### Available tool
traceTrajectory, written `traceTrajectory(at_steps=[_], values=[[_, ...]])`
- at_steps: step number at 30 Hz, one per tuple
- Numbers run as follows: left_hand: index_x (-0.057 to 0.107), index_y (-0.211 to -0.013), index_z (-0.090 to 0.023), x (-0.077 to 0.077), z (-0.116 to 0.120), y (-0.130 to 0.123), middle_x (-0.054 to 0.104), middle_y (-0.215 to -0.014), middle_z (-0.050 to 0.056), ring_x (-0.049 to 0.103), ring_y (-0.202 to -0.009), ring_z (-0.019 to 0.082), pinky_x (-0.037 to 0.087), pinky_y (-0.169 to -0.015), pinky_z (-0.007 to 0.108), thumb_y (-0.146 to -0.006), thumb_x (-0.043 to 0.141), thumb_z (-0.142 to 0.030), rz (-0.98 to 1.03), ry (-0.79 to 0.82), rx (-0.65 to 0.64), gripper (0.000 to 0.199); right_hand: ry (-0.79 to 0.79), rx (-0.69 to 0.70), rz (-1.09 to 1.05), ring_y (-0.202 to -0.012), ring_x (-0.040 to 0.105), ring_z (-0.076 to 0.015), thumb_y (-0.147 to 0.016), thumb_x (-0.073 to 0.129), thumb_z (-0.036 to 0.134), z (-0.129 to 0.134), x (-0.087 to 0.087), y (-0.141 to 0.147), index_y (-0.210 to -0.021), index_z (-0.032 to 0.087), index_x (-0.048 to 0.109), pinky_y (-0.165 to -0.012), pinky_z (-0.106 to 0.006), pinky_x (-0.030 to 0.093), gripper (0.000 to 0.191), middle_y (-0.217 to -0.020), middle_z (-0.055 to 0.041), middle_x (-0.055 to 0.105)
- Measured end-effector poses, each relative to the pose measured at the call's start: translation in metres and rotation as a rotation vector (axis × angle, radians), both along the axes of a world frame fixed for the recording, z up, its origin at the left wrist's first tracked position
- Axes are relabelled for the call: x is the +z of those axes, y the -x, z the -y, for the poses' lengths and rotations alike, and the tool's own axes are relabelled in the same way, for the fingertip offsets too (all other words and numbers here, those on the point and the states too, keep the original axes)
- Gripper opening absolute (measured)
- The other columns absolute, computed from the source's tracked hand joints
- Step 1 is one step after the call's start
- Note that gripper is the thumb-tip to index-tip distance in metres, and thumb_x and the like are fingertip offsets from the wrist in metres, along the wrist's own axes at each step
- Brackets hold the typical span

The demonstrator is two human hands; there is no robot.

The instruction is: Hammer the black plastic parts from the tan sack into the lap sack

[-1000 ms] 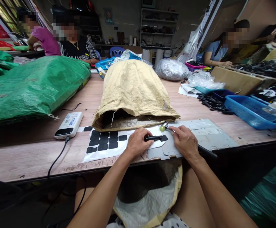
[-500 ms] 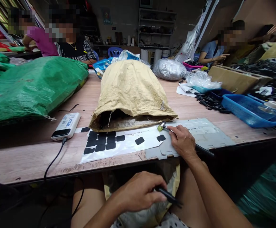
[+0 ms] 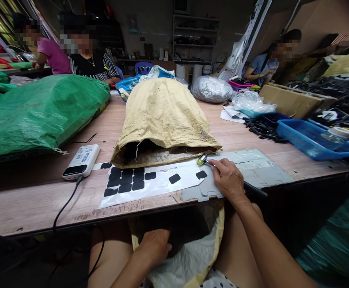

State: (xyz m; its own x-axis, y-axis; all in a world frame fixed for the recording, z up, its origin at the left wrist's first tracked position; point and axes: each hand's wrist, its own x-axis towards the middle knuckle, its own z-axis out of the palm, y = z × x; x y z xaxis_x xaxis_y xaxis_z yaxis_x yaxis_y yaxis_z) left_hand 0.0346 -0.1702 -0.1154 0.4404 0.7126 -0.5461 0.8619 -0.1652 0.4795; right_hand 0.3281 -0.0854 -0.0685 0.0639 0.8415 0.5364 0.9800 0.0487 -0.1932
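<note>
My right hand [image 3: 229, 180] is closed around a small hammer [image 3: 215, 163] with a yellow-green striking face. The hammer's head rests over the edge of a white sheet, and its black handle sticks out behind my palm. My left hand [image 3: 155, 247] is lowered into the mouth of an open lined sack [image 3: 189, 256] on my lap. Its fingers look curled, and whatever they hold is lost against the dark inside. On the table, the white sheet [image 3: 159, 188] carries several black rounded-square stickers [image 3: 125, 179]. A grey board [image 3: 257, 168] lies under the right hand.
A beige sack [image 3: 165, 114] lies with its mouth toward me. A green sack [image 3: 45, 112] and a power bank [image 3: 81, 161] with a cable are at left. Blue trays [image 3: 318, 140] and black parts [image 3: 264, 130] lie at right. Several people sit across the room.
My left hand has moved left and down into the lap sack; the black rod-like piece it held is no longer visible. My right hand keeps the hammer in nearly the same place.
</note>
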Motion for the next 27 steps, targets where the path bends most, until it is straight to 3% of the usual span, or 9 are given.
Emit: traceTrajectory(at_steps=[2, 4, 6, 7, 10, 14, 18, 22, 27], values=[[0.072, -0.117, -0.028, 0.042, -0.008, -0.009, 0.077, -0.099, 0.007, 0.070, -0.097, 0.031, 0.052, -0.086, 0.039, -0.079, 0.066, -0.034, 0.135, 0.035, -0.218, 0.039, -0.003, -0.001, 0.003, -0.088, 0.053, -0.0205, -0.095, 0.053, 0.026, 0.000, 0.000, 0.000, -0.118, 0.027, 0.070, -0.076, -0.032, 0.037, 0.028, -0.093, -0.0041, 0.064], [0.072, -0.117, -0.030, 0.083, -0.027, -0.022, 0.077, -0.097, 0.001, 0.070, -0.086, 0.021, 0.051, -0.077, 0.028, -0.089, 0.060, -0.039, 0.380, 0.035, -0.318, 0.032, -0.006, -0.002, 0.008, -0.088, 0.052, -0.0206, -0.095, 0.053, 0.026, -0.001, 0.000, 0.000, -0.118, 0.027, 0.070, -0.076, -0.032, 0.036, 0.028, -0.092, -0.0042, 0.064], [0.073, -0.107, -0.026, 0.110, -0.059, -0.039, 0.075, -0.092, 0.000, 0.067, -0.080, 0.017, 0.049, -0.074, 0.025, -0.097, 0.048, -0.037, 0.505, -0.131, -0.273, 0.029, -0.007, -0.002, 0.007, -0.087, 0.052, -0.0206, -0.094, 0.054, 0.025, -0.001, 0.000, 0.000, -0.117, 0.027, 0.070, -0.076, -0.032, 0.036, 0.028, -0.092, -0.0042, 0.063], [0.073, -0.103, -0.024, 0.117, -0.079, -0.047, 0.075, -0.090, 0.001, 0.067, -0.080, 0.018, 0.048, -0.074, 0.025, -0.099, 0.044, -0.036, 0.486, -0.278, -0.188, 0.032, -0.005, -0.001, 0.005, -0.087, 0.052, -0.0204, -0.094, 0.054, 0.025, -0.001, 0.000, 0.000, -0.117, 0.027, 0.070, -0.076, -0.032, 0.036, 0.028, -0.092, -0.0041, 0.063], [0.071, -0.100, -0.022, 0.119, -0.140, -0.071, 0.075, -0.097, 0.007, 0.068, -0.089, 0.023, 0.049, -0.078, 0.031, -0.098, 0.044, -0.035, 0.182, -0.599, 0.018, 0.030, -0.010, 0.000, -0.011, -0.087, 0.052, -0.0197, -0.094, 0.055, 0.026, -0.001, 0.000, 0.000, -0.117, 0.028, 0.070, -0.076, -0.031, 0.036, 0.028, -0.092, -0.0034, 0.063], [0.063, -0.117, -0.022, 0.108, -0.193, -0.092, 0.072, -0.105, 0.013, 0.068, -0.098, 0.031, 0.050, -0.080, 0.038, -0.095, 0.045, -0.026, -0.024, -0.712, 0.106, 0.028, -0.009, 0.011, -0.032, -0.089, 0.053, -0.0194, -0.094, 0.055, 0.025, 0.000, 0.003, 0.000, -0.117, 0.027, 0.070, -0.077, -0.031, 0.037, 0.027, -0.093, -0.0029, 0.063], [0.051, -0.132, -0.024, 0.105, -0.207, -0.110, 0.068, -0.114, 0.012, 0.066, -0.102, 0.029, 0.050, -0.084, 0.039, -0.096, 0.043, -0.025, -0.016, -0.815, 0.127, 0.037, 0.006, 0.011, -0.034, -0.089, 0.053, -0.0198, -0.094, 0.056, 0.024, 0.000, 0.004, 0.000, -0.117, 0.027, 0.070, -0.078, -0.032, 0.038, 0.027, -0.093, -0.0032, 0.063], [0.063, -0.120, -0.018, 0.104, -0.214, -0.138, 0.062, -0.120, 0.015, 0.063, -0.107, 0.030, 0.050, -0.085, 0.039, -0.093, 0.050, -0.028, -0.020, -0.923, 0.130, 0.031, 0.003, 0.011, -0.041, -0.089, 0.054, -0.0200, -0.094, 0.056, 0.024, 0.000, 0.004, 0.000, -0.116, 0.028, 0.070, -0.077, -0.032, 0.039, 0.027, -0.093, -0.0033, 0.064], [0.070, -0.111, -0.009, 0.101, -0.224, -0.164, 0.065, -0.115, 0.020, 0.061, -0.112, 0.034, 0.048, -0.088, 0.042, -0.088, 0.055, -0.017, -0.083, -0.886, 0.202, 0.029, 0.009, 0.015, -0.044, -0.090, 0.054, -0.0202, -0.094, 0.056, 0.024, 0.000, 0.004, 0.000, -0.116, 0.028, 0.070, -0.078, -0.032, 0.039, 0.026, -0.094, -0.0031, 0.064]])
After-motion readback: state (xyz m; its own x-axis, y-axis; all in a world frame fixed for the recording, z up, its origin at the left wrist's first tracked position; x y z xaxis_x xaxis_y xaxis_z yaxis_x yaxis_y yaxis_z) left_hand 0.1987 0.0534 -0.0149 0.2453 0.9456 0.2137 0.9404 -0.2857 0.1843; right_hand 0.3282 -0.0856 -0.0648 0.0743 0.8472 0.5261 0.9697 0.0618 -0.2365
